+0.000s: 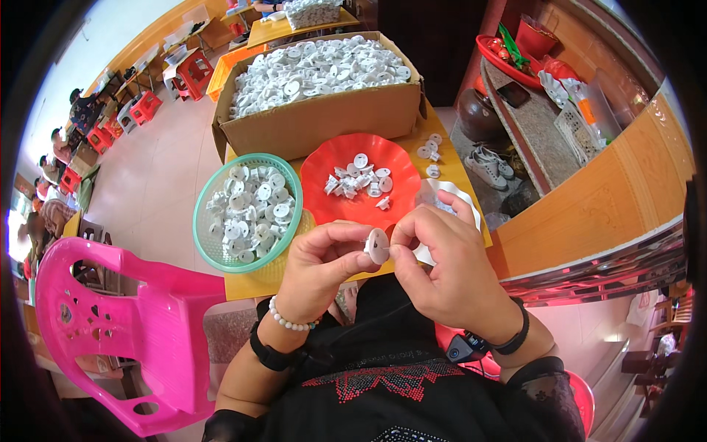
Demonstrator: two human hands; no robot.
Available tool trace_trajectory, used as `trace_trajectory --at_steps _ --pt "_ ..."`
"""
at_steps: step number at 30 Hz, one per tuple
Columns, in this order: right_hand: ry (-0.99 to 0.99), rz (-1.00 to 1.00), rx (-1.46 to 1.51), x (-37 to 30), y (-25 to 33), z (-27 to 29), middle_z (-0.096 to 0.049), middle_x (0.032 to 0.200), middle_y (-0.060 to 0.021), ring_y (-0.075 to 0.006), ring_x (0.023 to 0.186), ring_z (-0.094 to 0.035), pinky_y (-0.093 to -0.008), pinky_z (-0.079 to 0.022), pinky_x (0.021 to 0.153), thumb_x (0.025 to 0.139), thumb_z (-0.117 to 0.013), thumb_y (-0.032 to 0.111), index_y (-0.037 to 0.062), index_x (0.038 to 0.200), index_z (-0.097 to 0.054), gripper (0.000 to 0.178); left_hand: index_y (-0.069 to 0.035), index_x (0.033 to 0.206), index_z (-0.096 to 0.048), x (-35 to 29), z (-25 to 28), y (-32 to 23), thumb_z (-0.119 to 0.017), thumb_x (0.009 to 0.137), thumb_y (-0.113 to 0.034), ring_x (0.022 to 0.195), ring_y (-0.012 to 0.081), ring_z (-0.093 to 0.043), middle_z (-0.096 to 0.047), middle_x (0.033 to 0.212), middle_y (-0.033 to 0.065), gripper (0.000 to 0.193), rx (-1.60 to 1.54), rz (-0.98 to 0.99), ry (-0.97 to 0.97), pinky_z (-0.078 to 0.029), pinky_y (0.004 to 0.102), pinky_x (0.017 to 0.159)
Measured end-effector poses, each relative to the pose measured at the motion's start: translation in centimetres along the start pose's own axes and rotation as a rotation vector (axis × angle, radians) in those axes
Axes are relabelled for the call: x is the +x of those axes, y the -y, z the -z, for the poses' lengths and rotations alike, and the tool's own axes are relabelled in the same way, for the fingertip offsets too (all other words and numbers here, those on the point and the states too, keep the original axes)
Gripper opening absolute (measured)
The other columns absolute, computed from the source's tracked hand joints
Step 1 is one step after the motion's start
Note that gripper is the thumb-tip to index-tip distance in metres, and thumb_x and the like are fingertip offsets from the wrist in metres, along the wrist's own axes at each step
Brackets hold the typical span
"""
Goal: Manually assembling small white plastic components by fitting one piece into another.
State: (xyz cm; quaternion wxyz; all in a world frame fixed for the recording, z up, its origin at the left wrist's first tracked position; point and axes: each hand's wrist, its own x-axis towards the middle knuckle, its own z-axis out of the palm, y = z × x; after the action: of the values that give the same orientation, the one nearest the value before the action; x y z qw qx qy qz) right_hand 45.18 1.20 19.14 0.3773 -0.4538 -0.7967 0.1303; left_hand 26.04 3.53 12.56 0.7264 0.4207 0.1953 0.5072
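Between the thumb and fingers of my left hand is a white round plastic part, its disc face turned toward my right. My right hand has thumb and forefinger pinched close beside that disc. Something thin and pale shows at those fingertips, too small to name. Just beyond my hands, a red scalloped bowl holds several similar white parts. To its left stands a green mesh basket heaped with more. A white dish is partly hidden behind my right hand.
A large cardboard box full of white parts stands at the table's far side. Several loose parts lie on the yellow table to the right. A pink plastic chair is at left. A stone counter and wooden panel flank the right.
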Motion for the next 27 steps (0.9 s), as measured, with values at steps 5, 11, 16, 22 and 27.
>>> trace_trajectory --at_steps 5,11,16,22,27 --pt "0.002 -0.001 -0.002 0.0 0.0 -0.1 -0.057 0.075 -0.0036 -0.0249 0.075 -0.06 -0.049 -0.033 0.097 0.081 -0.061 0.009 0.0084 0.084 -0.053 0.008 0.004 0.111 -0.063 0.0 -0.4 -0.1 -0.067 0.084 0.007 0.095 0.0193 -0.067 -0.068 0.105 0.0123 0.027 -0.034 0.0 -0.003 -0.058 0.0331 0.083" --pt "0.017 0.006 -0.012 0.0 -0.1 -0.3 -0.058 0.076 -0.0046 -0.0259 0.076 -0.061 -0.0497 -0.033 0.097 0.082 -0.061 0.009 0.0082 0.085 -0.053 0.009 0.004 0.11 -0.063 0.0 -0.4 0.1 -0.067 0.083 0.008 0.096 0.0189 -0.067 -0.068 0.105 0.0123 0.027 0.012 -0.03 -0.011 -0.058 0.0329 0.084" --pt "0.051 0.024 -0.014 0.0 -0.8 -0.2 -0.061 0.079 -0.0041 -0.0249 0.079 -0.062 -0.0511 -0.032 0.099 0.083 -0.062 0.008 0.0085 0.087 -0.056 0.007 0.003 0.11 -0.063 -0.1 -0.1 0.1 -0.067 0.083 0.008 0.096 0.0187 -0.067 -0.068 0.104 0.0124 0.028 0.058 -0.02 -0.012 -0.058 0.0324 0.083" --pt "0.085 -0.133 0.204 -0.1 -0.5 0.1 -0.063 0.082 -0.0018 -0.0226 0.083 -0.063 -0.0532 -0.028 0.103 0.084 -0.062 0.008 0.0085 0.088 -0.058 0.005 0.003 0.112 -0.062 -0.2 0.1 0.0 -0.067 0.084 0.006 0.096 0.0197 -0.068 -0.069 0.105 0.014 0.029 0.008 0.012 -0.038 -0.058 0.0326 0.083" --pt "0.043 -0.002 0.072 -0.1 -1.0 -0.6 -0.06 0.079 -0.0029 -0.0245 0.078 -0.061 -0.0535 -0.029 0.102 0.084 -0.061 0.007 0.0084 0.087 -0.056 0.006 0.003 0.112 -0.063 -0.1 0.2 0.1 -0.067 0.083 0.007 0.097 0.0193 -0.068 -0.069 0.105 0.0136 0.029 0.02 -0.002 -0.043 -0.057 0.0325 0.085"
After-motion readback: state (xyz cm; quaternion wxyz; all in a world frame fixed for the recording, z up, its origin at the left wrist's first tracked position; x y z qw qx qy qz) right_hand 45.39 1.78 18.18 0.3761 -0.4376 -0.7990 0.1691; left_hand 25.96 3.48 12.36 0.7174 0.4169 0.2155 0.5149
